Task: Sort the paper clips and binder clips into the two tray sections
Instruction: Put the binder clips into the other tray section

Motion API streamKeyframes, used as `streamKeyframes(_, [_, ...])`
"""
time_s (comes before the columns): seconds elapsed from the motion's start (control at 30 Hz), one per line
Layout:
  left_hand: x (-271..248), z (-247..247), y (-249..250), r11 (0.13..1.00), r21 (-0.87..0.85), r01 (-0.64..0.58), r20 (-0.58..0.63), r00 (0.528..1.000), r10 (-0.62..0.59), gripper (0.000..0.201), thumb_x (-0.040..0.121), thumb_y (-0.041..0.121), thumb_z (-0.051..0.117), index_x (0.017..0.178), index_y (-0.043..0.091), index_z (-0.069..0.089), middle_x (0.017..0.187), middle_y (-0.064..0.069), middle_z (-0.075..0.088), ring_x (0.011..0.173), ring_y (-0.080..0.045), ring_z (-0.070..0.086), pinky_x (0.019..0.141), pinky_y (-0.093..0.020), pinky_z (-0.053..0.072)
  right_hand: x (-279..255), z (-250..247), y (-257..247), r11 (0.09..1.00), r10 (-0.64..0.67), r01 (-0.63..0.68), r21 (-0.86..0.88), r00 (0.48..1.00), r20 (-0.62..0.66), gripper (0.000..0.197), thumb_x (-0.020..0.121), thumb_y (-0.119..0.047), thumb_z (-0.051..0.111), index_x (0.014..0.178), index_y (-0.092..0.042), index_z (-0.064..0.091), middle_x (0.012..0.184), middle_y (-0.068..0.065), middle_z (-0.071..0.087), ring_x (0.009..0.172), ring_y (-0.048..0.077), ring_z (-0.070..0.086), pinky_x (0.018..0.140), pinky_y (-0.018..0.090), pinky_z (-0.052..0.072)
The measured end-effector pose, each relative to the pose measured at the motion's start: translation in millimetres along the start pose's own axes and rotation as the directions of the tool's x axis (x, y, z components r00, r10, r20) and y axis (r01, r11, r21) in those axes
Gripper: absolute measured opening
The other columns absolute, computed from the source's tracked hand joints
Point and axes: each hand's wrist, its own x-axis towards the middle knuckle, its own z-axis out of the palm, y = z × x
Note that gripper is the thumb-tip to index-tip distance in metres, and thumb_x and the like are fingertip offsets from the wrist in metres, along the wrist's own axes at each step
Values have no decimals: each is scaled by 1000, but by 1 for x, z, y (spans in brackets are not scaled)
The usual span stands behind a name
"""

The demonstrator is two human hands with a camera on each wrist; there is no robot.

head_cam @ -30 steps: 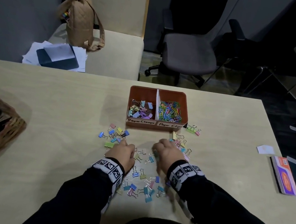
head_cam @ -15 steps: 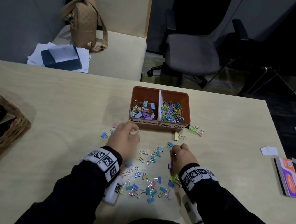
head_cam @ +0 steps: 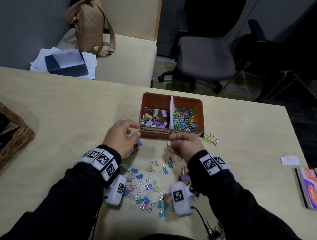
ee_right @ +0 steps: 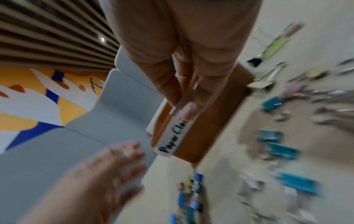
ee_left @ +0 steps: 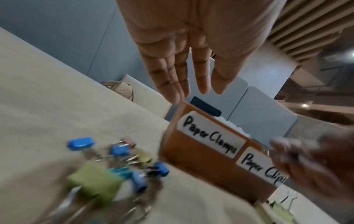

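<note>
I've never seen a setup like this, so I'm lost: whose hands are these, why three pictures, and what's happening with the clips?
There's no robot here: a person sorts clips with bare hands. The wide picture comes from a camera on their head. The two close, blurry ones come from cameras worn on each wrist, looking along the fingers. Loose binder clips lie on the table. The orange tray has clamps in its left section and paper clips in its right. The left hand is open and holds nothing. The right hand pinches what looks like a pale pink clip, just before the tray.
</note>
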Motion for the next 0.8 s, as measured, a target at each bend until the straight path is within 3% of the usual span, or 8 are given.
streamKeyframes(0.13, [-16, -5, -37, 986, 150, 73, 48, 996, -81, 17, 89, 17, 62, 105, 22, 65, 113, 1, 57, 86, -13, 60, 87, -26, 49, 6, 26, -32, 993, -116, 117, 34, 993, -36, 19, 85, 10, 59, 86, -6, 67, 99, 15, 67, 74, 21, 64, 70, 26, 58])
streamKeyframes(0.27, [-22, -4, -58, 959, 229, 165, 65, 981, -184, 27, 88, 12, 60, 114, 18, 64, 119, -4, 56, 100, -19, 60, 95, -26, 45, 3, 35, -37, 959, -243, 234, -159, 969, -44, 31, 90, -4, 60, 116, -19, 64, 102, -6, 63, 81, 5, 61, 61, 13, 48])
streamKeyframes(0.37, [-21, -3, -64, 944, 271, 190, 84, 972, -220, 42, 86, 8, 61, 126, 18, 57, 128, -5, 50, 109, -21, 57, 100, -29, 45, -1, 35, -22, 891, -359, 335, -307, 933, -23, 25, 91, -7, 59, 108, -25, 66, 104, -10, 62, 91, 6, 61, 76, 21, 52])
streamKeyframes(0.4, [-20, -3, -65, 937, 292, 192, 91, 970, -227, 45, 85, 8, 62, 128, 19, 55, 129, -5, 47, 110, -23, 56, 99, -30, 45, -3, 35, -16, 879, -357, 338, -336, 934, 7, 22, 91, -7, 59, 100, -25, 67, 103, -7, 64, 91, 9, 62, 78, 23, 53])
streamKeyframes(0.5, [-19, -2, -65, 920, 345, 188, 144, 957, -250, 42, 83, 18, 67, 123, 24, 57, 122, -2, 45, 103, -22, 57, 93, -29, 47, -6, 31, 3, 854, -287, 305, -422, 952, 106, 21, 90, -6, 60, 83, -25, 65, 91, -2, 67, 80, 14, 64, 69, 24, 53])
streamKeyframes(0.63, [-21, 8, -59, 905, 388, 175, 188, 946, -264, 33, 82, 40, 69, 111, 24, 61, 111, 3, 42, 89, -15, 52, 86, -27, 47, -4, 12, 29, 718, -270, 264, -644, 958, 92, 13, 92, -13, 60, 87, -23, 66, 83, -14, 62, 71, -1, 57, 60, 12, 42])
streamKeyframes(0.7, [-21, 15, -56, 892, 409, 192, 177, 942, -284, 33, 81, 45, 69, 104, 25, 59, 109, 3, 40, 87, -16, 51, 81, -27, 47, 2, 0, 39, 632, -269, 195, -750, 963, 24, 9, 92, -17, 59, 89, -22, 66, 94, -8, 62, 79, 4, 59, 71, 16, 46])
streamKeyframes(0.8, [-21, 22, -51, 888, 416, 196, 150, 949, -279, 25, 82, 38, 70, 94, 22, 56, 105, 1, 44, 84, -20, 55, 75, -28, 49, 12, -19, 49, 511, -307, 145, -847, 951, -22, 12, 92, -16, 56, 96, -17, 67, 110, 0, 54, 100, 18, 55, 89, 26, 44])
